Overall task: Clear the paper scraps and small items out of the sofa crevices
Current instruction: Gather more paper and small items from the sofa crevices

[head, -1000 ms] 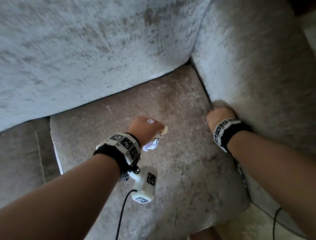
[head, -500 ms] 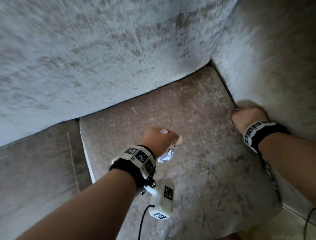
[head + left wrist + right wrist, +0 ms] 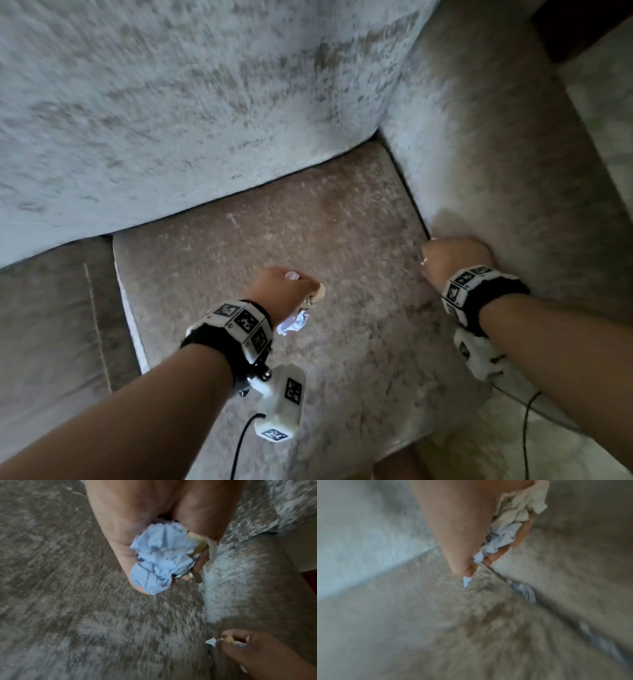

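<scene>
head view: left hand (image 3: pixel 284 291) sits low centre of the frame over the seat cushion (image 3: pixel 342 240), fingers curled round a crumpled paper wad (image 3: pixel 294 322) that pokes out below the fist, a beige scrap (image 3: pixel 321 293) showing at the fingertips. right hand (image 3: pixel 452 262) is at the right of the frame, fist closed, pressed up at the crevice (image 3: pixel 409 195) where the cushion meets the armrest (image 3: pixel 496 164). backrest (image 3: pixel 171 102) fills the upper left.

left wrist view: the pale blue paper wad (image 3: pixel 161 559) bulges out of the palm at upper centre, clamped between thumb and fingers, with a metal ring (image 3: pixel 185 573) and the beige scrap (image 3: pixel 204 543) tucked at its right edge. lower right of the frame, the right hand (image 3: pixel 254 654) pinches a small white paper scrap (image 3: pixel 211 641) right at the cushion's edge.

right wrist view: blurry, but the right hand (image 3: pixel 471 527) is closed on bunched paper scraps (image 3: pixel 513 520), cream above, white-blue below, with a white sliver (image 3: pixel 466 581) sticking out past the thumb tip. just beyond, striped paper (image 3: pixel 523 591) lies wedged in the crevice, running toward the lower right.
</scene>
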The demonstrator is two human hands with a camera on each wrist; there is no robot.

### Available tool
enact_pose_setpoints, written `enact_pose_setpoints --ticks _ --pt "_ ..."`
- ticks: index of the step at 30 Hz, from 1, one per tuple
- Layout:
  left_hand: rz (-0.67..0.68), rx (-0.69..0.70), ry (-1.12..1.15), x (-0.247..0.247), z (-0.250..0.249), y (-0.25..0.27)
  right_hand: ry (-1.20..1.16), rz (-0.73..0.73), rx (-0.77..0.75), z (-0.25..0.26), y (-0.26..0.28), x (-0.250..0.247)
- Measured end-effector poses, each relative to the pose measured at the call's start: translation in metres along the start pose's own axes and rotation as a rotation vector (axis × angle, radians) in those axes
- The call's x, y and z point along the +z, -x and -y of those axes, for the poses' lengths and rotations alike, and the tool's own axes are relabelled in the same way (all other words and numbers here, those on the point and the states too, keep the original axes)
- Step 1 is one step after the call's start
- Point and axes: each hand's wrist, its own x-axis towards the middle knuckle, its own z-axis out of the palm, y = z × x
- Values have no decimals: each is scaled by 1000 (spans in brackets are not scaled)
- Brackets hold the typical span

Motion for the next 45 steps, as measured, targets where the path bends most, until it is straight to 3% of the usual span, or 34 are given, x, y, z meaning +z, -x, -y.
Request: enact_pose_setpoints --ticks 3,7,10,12,15,18,22,26,29,34,38,41,45 --pt "24 14 -19 13 -11 5 -301 108 70 -9 32 9" --pt "62 25 -50 38 -24 12 -646 120 203 -33 71 35" --pt "110 35 -60 64 -31 15 -1050 124 294 -40 88 61" --pt "117 37 -53 83 -35 18 -1251 23 232 -33 93 69" --pt "119 42 -41 115 -37 20 -1360 -45 61 -21 97 67" --pt "174 35 24 141 -43 29 -1500 -77 -7 -20 101 65" --pt "282 -48 216 157 -48 35 -1664 -17 -103 -33 111 64" --pt "375 -81 391 169 -53 39 -1762 -89 -65 -37 113 65" --pt "413 -65 384 172 -51 37 -1767 -112 -19 -31 115 67" --pt "444 -75 445 168 -48 33 -1839 -176 60 -28 116 64" --pt "426 -169 521 159 -48 33 -1849 -296 87 -22 122 58" --pt "434 -183 510 156 -54 35 -1778 -322 35 -14 128 51" --pt "435 -146 459 154 -61 32 -1694 -408 75 -6 121 48"
